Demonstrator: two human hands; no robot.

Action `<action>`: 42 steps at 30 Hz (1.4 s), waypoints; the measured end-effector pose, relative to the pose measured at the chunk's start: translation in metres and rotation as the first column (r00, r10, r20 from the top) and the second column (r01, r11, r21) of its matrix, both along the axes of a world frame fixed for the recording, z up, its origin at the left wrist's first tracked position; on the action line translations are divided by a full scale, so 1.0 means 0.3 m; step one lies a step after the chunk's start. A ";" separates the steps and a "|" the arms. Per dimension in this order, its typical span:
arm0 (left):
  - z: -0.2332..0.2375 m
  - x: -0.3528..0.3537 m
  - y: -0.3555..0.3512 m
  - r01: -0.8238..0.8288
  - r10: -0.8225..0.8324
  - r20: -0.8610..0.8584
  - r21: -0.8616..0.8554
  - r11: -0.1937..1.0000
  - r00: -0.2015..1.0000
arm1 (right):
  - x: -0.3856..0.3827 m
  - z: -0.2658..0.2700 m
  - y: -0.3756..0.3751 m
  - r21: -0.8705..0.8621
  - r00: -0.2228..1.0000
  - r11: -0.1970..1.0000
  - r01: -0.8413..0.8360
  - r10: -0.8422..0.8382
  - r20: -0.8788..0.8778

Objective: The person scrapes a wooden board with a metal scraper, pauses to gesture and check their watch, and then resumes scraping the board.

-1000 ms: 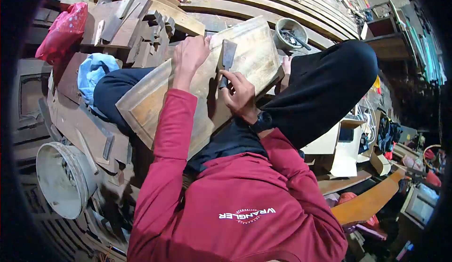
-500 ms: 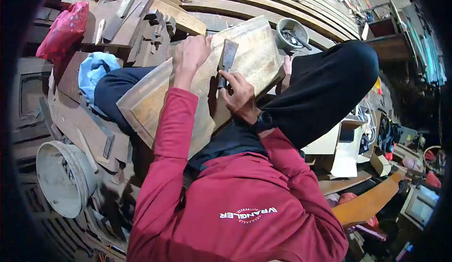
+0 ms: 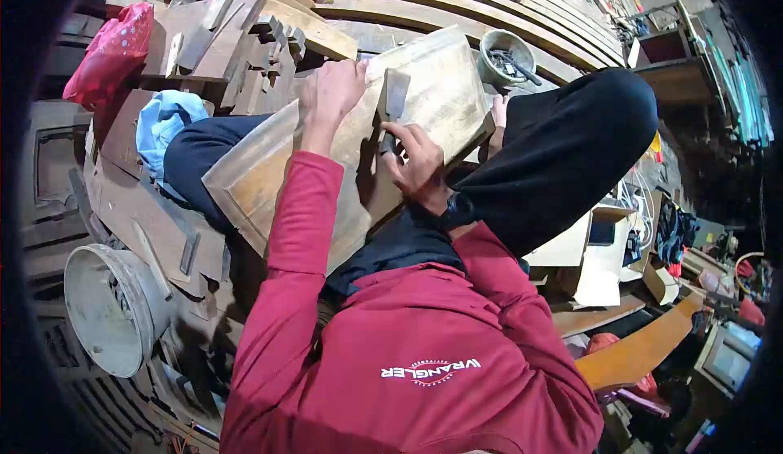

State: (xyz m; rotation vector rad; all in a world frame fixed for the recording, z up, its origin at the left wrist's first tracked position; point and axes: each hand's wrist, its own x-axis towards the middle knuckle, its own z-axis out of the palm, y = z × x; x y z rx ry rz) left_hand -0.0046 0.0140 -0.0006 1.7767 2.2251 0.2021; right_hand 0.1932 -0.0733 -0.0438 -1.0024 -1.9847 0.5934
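A wooden panel (image 3: 269,178) with a bevelled border lies slanted across my lap, its face worn pale in patches. My left hand (image 3: 334,95) is closed on its far edge, with the fingertips hidden. Over the panel's middle, my right hand (image 3: 420,164) grips a scraper (image 3: 395,97) by its dark handle. The flat, flared metal blade points away from me, and its shadow falls on the wood beside it.
A small bucket (image 3: 489,40) with tools stands beyond the panel, near my foot. Stacked wood offcuts (image 3: 245,54), a red bag (image 3: 114,54) and a blue cloth (image 3: 167,119) are at the left. A large, dirty white bucket (image 3: 102,311) lies tilted at the lower left.
My right hand has shifted slightly and turned the scraper, so its blade now catches more light. My left hand and the panel have stayed in place.
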 end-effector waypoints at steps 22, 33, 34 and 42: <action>0.014 0.008 0.003 -0.007 0.007 0.007 -0.042 0.999 1.000 | 0.007 -0.029 0.005 -0.016 0.994 1.000 0.012 -0.014 -0.107; -0.005 0.004 0.008 0.017 -0.017 -0.023 0.003 1.000 1.000 | -0.010 -0.011 0.017 0.008 0.996 0.999 0.044 -0.043 -0.073; -0.013 0.006 0.015 0.002 -0.002 -0.037 -0.011 1.000 0.999 | -0.004 -0.002 0.011 -0.005 0.995 1.000 0.028 -0.028 -0.092; -0.013 0.001 0.012 0.009 -0.009 -0.008 -0.005 1.000 1.000 | 0.004 -0.021 0.014 0.016 0.993 1.000 0.000 0.002 -0.121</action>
